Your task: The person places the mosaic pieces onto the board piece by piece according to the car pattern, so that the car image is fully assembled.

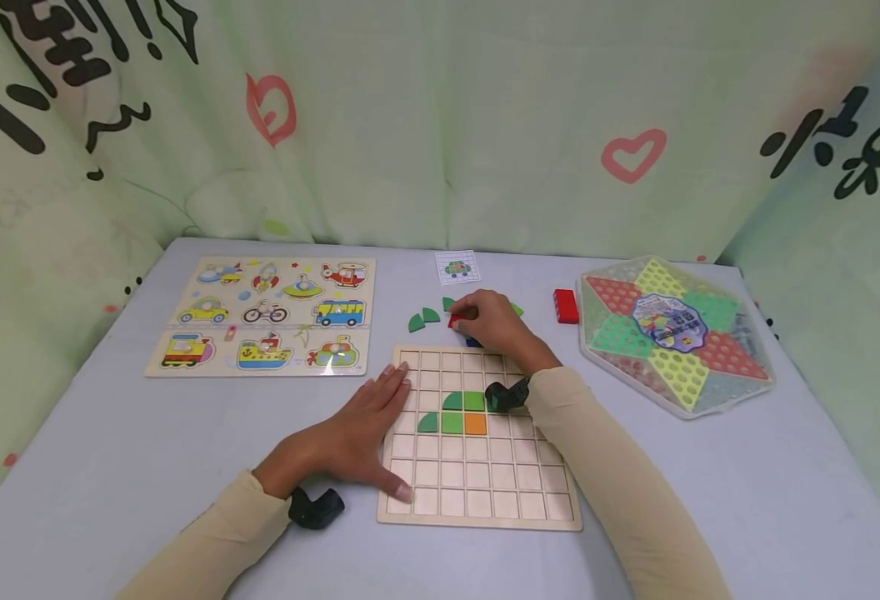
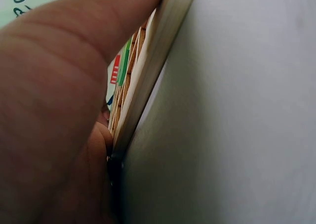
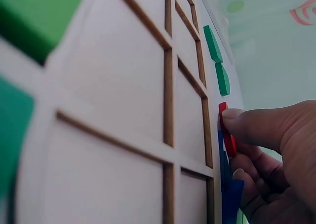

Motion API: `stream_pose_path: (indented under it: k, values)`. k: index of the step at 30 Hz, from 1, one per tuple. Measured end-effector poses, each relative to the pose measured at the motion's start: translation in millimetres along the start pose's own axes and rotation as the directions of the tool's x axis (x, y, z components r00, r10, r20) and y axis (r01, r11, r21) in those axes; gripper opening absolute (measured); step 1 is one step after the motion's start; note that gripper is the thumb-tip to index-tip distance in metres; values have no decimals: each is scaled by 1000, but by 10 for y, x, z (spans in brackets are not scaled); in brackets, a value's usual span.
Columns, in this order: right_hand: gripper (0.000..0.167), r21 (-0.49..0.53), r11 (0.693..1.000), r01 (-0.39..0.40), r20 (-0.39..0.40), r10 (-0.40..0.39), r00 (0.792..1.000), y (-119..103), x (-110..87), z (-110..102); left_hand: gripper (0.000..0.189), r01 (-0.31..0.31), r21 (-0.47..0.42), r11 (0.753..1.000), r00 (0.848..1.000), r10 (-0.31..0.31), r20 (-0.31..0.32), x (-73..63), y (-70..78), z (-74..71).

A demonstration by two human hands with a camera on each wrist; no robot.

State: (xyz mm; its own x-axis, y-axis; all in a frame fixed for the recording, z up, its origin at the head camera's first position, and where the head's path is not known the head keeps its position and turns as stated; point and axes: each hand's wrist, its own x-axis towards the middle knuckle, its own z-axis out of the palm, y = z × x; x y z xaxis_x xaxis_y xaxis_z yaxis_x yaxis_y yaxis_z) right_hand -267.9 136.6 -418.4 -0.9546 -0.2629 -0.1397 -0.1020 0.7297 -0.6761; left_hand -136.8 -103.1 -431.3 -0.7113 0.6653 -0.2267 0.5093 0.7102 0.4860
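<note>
A wooden grid board (image 1: 477,524) lies on the table, with several green tiles (image 1: 452,423) and an orange square tile (image 1: 475,424) set in its cells. My left hand (image 1: 357,429) rests along the board's left edge, fingers spread and thumb at the lower corner. Beyond the far edge, my right hand (image 1: 496,321) pinches a small red piece (image 3: 226,130) between thumb and fingers. Blue pieces (image 3: 232,199) lie just beside it, partly hidden by the fingers in the right wrist view. Dark green quarter-round pieces (image 1: 416,322) lie loose to the left of that hand.
A picture card (image 1: 457,267) showing a car lies at the back. On the left is a vehicle puzzle board (image 1: 230,321). At the right are a red block (image 1: 566,306) and a six-sided clear case with a star board (image 1: 672,333). Curtains (image 1: 440,125) hang behind the table.
</note>
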Motion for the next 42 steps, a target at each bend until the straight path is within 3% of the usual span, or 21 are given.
stream_pose_path:
  k: [7, 15, 20, 30, 37, 42]
  values:
    - [27, -67, 998, 12, 26, -10, 1000, 17, 21, -12, 135, -7, 1, 1000, 1000, 7, -2, 10, -14, 8]
    - [15, -12, 1000, -6, 9, 7, 1000, 22, -27, -57, 135, 2, 2, 1000, 1000, -2, 8, 27, -40, 29]
    - [14, 19, 1000, -13, -27, 14, 1000, 44, -34, -91, 135, 17, -1, 1000, 1000, -17, 11, 25, -43, 33]
    - [28, 112, 993, -35, -121, 48, 991, 72, -114, -172, 135, 3, 13, 1000, 1000, -3, 7, 9, -51, 37]
    - [23, 89, 995, -40, -152, 54, 987, 105, -194, -197, 135, -8, -3, 1000, 1000, 8, 0, 11, -38, 34]
    - [28, 78, 997, -20, -172, 33, 985, 123, -268, -224, 135, -8, -2, 1000, 1000, 8, -4, 13, -35, 39]
